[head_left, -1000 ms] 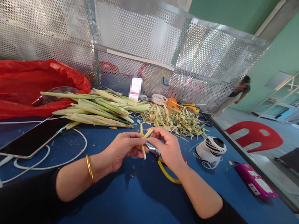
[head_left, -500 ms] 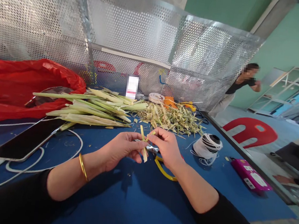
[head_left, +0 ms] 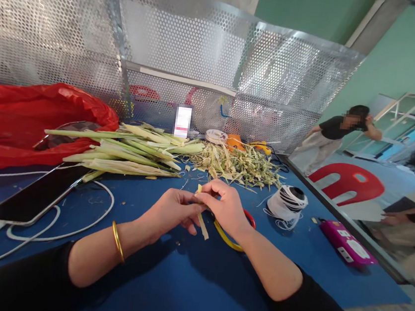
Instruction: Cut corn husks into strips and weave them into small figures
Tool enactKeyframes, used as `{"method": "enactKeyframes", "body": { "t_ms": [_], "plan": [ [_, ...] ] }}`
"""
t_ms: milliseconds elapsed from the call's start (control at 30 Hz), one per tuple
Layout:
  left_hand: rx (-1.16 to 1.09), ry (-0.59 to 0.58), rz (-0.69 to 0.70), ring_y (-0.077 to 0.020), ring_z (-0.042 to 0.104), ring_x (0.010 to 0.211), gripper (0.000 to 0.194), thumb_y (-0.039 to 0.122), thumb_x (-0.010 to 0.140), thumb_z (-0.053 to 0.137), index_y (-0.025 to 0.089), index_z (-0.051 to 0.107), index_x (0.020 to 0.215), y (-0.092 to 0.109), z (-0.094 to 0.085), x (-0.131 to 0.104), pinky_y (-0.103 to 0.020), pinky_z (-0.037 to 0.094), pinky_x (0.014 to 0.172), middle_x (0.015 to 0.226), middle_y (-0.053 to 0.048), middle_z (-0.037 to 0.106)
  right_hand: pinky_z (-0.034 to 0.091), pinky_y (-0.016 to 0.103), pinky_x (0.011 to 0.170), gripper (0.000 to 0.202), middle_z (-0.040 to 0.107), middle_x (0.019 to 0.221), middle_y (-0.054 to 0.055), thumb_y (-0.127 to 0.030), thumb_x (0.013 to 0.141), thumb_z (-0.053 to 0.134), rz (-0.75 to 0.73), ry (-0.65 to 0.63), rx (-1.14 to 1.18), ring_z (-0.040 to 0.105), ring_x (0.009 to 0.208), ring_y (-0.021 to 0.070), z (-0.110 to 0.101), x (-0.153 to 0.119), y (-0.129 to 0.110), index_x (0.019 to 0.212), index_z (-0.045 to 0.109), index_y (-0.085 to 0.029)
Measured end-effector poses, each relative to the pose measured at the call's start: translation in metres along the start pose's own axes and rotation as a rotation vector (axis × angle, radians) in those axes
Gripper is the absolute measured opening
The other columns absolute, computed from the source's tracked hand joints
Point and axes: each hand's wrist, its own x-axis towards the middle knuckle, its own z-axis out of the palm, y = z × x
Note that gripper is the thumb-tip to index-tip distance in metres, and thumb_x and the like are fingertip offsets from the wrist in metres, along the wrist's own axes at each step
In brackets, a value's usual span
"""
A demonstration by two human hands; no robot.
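Note:
Between my two hands is a narrow, pale yellow strip of dried husk (head_left: pixel 203 226). My left hand (head_left: pixel 175 211) pinches it from the left with thumb and fingers. From the other side my right hand (head_left: pixel 223 205) also grips the strip, its fingertips close to the left thumb. One end of the strip hangs down below the fingers, and a short end shows above them; the middle is hidden. Scissors with a yellow and red handle (head_left: pixel 228 238) lie on the blue table under my right hand, partly covered by it.
Long pale green husks (head_left: pixel 132 154) lie behind my hands, beside a pile of dried husk pieces (head_left: pixel 238 164). A red plastic bag (head_left: pixel 40 111) and a tablet (head_left: pixel 34 193) with a white cable are at left. A cone of white string (head_left: pixel 287 207) and a purple pack (head_left: pixel 347 243) are at right.
My hands have drawn closer together on the strip, and less of its upper end shows. At the right, one person has shifted and more of another person has come into view.

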Motion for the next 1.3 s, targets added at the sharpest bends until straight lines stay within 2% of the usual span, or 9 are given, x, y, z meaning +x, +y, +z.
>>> {"method": "enactKeyframes", "body": {
  "t_ms": [200, 367, 500, 600, 767, 867, 1033, 1200, 1300],
  "plan": [
    [0.056, -0.019, 0.009, -0.0136, 0.06, 0.042, 0.018, 0.028, 0.073, 0.063, 0.012, 0.07, 0.078, 0.005, 0.004, -0.003, -0.025, 0.05, 0.051, 0.052, -0.002, 0.065, 0.041, 0.025, 0.064, 0.02, 0.052, 0.067, -0.002, -0.017, 0.077, 0.062, -0.128, 0.07, -0.051, 0.051, 0.066, 0.0125, 0.004, -0.006, 0.001, 0.06, 0.052, -0.019],
    [0.082, -0.069, -0.018, -0.0141, 0.06, 0.043, 0.017, 0.028, 0.071, 0.064, 0.014, 0.065, 0.063, 0.003, 0.005, -0.004, -0.025, 0.049, 0.05, 0.05, -0.002, 0.064, 0.041, 0.026, 0.068, 0.02, 0.056, 0.07, 0.0, -0.016, 0.081, 0.059, -0.275, 0.036, -0.151, 0.053, 0.07, 0.0142, 0.005, -0.009, 0.0, 0.062, 0.056, -0.02],
    [-0.026, -0.067, -0.036, -0.0135, 0.063, 0.048, 0.03, 0.042, 0.074, 0.066, 0.013, 0.067, 0.078, 0.004, 0.0, -0.002, -0.024, 0.049, 0.055, 0.063, -0.005, 0.07, 0.044, 0.027, 0.07, 0.013, 0.063, 0.078, 0.002, -0.026, 0.083, 0.059, -0.113, 0.03, -0.051, 0.058, 0.073, 0.0152, -0.004, -0.002, 0.001, 0.073, 0.065, -0.02],
    [-0.137, -0.038, -0.052, -0.0139, 0.064, 0.052, 0.034, 0.044, 0.08, 0.059, 0.013, 0.066, 0.091, 0.007, -0.006, -0.001, -0.026, 0.051, 0.06, 0.073, -0.009, 0.073, 0.045, 0.027, 0.068, 0.022, 0.067, 0.08, 0.003, -0.037, 0.086, 0.055, 0.063, 0.0, 0.049, 0.061, 0.075, 0.0169, -0.01, 0.004, 0.004, 0.085, 0.069, -0.02],
    [-0.199, -0.048, -0.042, -0.0157, 0.065, 0.054, 0.033, 0.045, 0.078, 0.062, 0.014, 0.066, 0.088, 0.006, -0.012, 0.001, -0.028, 0.052, 0.064, 0.074, -0.009, 0.073, 0.041, 0.025, 0.055, 0.023, 0.063, 0.063, 0.0, -0.04, 0.08, 0.061, 0.195, -0.04, 0.07, 0.054, 0.058, 0.014, -0.009, 0.004, 0.007, 0.075, 0.069, -0.019],
    [-0.114, -0.022, -0.02, -0.0139, 0.064, 0.052, 0.035, 0.047, 0.072, 0.068, 0.013, 0.066, 0.083, 0.004, -0.01, 0.001, -0.025, 0.049, 0.059, 0.07, -0.008, 0.072, 0.034, 0.024, 0.048, 0.02, 0.056, 0.054, -0.003, -0.038, 0.076, 0.065, 0.193, 0.029, 0.001, 0.043, 0.048, 0.0106, -0.008, 0.003, 0.007, 0.069, 0.068, -0.019],
    [-0.044, -0.06, -0.026, -0.0131, 0.062, 0.047, 0.027, 0.039, 0.073, 0.068, 0.012, 0.066, 0.075, 0.004, -0.006, 0.0, -0.024, 0.046, 0.054, 0.06, -0.007, 0.07, 0.037, 0.024, 0.052, 0.013, 0.058, 0.056, -0.002, -0.029, 0.075, 0.066, 0.11, 0.077, -0.056, 0.048, 0.052, 0.0118, -0.005, 0.001, 0.008, 0.068, 0.069, -0.019],
    [-0.021, -0.056, -0.023, -0.0128, 0.058, 0.042, 0.026, 0.036, 0.071, 0.069, 0.011, 0.068, 0.076, 0.003, -0.004, 0.0, -0.024, 0.046, 0.051, 0.051, -0.006, 0.066, 0.043, 0.025, 0.062, 0.013, 0.067, 0.073, 0.001, -0.027, 0.079, 0.06, 0.051, -0.033, -0.06, 0.058, 0.066, 0.0146, -0.001, 0.002, 0.007, 0.075, 0.072, -0.021],
    [-0.019, -0.063, -0.035, -0.0137, 0.059, 0.043, 0.024, 0.035, 0.07, 0.069, 0.011, 0.07, 0.076, 0.003, -0.001, -0.002, -0.025, 0.048, 0.052, 0.051, -0.005, 0.066, 0.043, 0.025, 0.066, 0.013, 0.063, 0.073, 0.0, -0.026, 0.078, 0.062, -0.019, -0.065, -0.052, 0.057, 0.071, 0.0145, 0.001, 0.0, 0.004, 0.067, 0.067, -0.02]
  ]
}}
